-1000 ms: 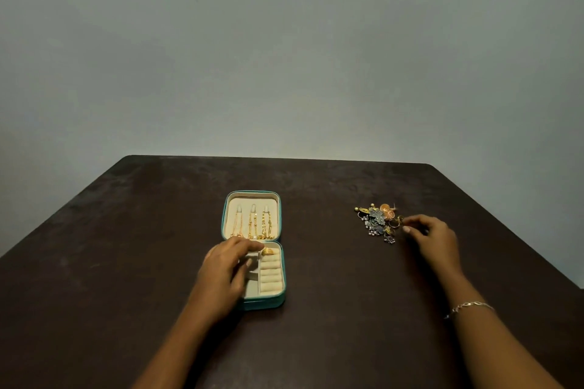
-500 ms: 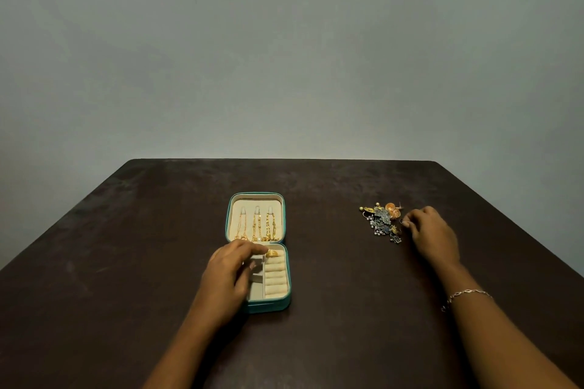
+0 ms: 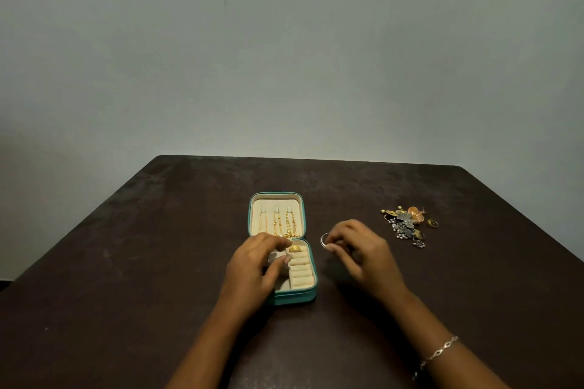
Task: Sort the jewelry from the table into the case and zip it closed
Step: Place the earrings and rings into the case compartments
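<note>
Right hand (image 3: 363, 251) fingers pinch silver ring (image 3: 325, 239) just beside case (image 3: 295, 297). Ring rolls (image 3: 302, 275) at 9 o'clock from ring, slots running 3–9. Left hand (image 3: 252, 265) fingers loosely bent, resting on case, holding nothing. Jewelry pile (image 3: 406, 226) at 2 o'clock.

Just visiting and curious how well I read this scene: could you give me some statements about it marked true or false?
The teal zip-up jewelry case lies open on the dark brown table. True.
The right hand pinches a thin silver ring. True.
The case's lid holds nothing. False: three gold chains hang in it.
Unsorted pieces lie left of the case. False: the loose jewelry pile lies to its right.
</note>
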Motion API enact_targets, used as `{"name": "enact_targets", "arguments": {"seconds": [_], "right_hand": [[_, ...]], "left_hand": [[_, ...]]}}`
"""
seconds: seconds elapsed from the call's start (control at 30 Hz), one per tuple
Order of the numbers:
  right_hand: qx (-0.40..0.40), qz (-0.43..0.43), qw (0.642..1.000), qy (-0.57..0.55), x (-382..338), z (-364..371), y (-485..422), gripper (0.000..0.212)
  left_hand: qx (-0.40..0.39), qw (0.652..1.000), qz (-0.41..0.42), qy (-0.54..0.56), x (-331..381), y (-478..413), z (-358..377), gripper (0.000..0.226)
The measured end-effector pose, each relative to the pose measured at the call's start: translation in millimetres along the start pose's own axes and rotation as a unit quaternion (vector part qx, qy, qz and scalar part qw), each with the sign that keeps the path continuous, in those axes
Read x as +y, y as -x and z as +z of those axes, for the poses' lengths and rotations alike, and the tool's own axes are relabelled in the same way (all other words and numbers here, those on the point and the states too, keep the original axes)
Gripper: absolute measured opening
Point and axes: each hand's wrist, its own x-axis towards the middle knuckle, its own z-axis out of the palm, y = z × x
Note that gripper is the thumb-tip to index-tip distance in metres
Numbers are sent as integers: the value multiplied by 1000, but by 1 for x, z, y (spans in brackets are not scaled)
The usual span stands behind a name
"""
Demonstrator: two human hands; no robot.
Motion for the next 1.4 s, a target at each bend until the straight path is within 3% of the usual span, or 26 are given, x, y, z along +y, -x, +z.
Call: {"name": "enact_targets", "arguments": {"seconds": [0.17,0.3,0.37,0.5,0.73,0.93,1.07,1.4], "right_hand": [[-61,-56,997,7,-28,22,-7,20],[-72,-42,996,-18,-32,24,-7,13],[-57,-12,996,-62,-35,23,-7,10],[-39,94,980,-172,-39,19,-6,23],[-42,137,970,-197,-37,16,-8,16],[-64,104,989,-79,-23,4,-23,16],[-124,60,990,3,-25,9,-27,14],[-175,-4,979,108,-30,23,-31,14]], "left_hand": [[0,1000,7,-9,1,0,1,40],[2,1000,4,0,0,-1,1,17],[3,1000,5,0,0,-1,1,16],[6,999,-17,27,2,-2,2,16],[1,998,-25,55,-1,-3,5,6],[-42,998,-37,-23,-4,-3,4,33],[-55,998,-30,-23,-5,-3,3,35],[-70,996,-34,-33,-6,-4,2,36]]}}
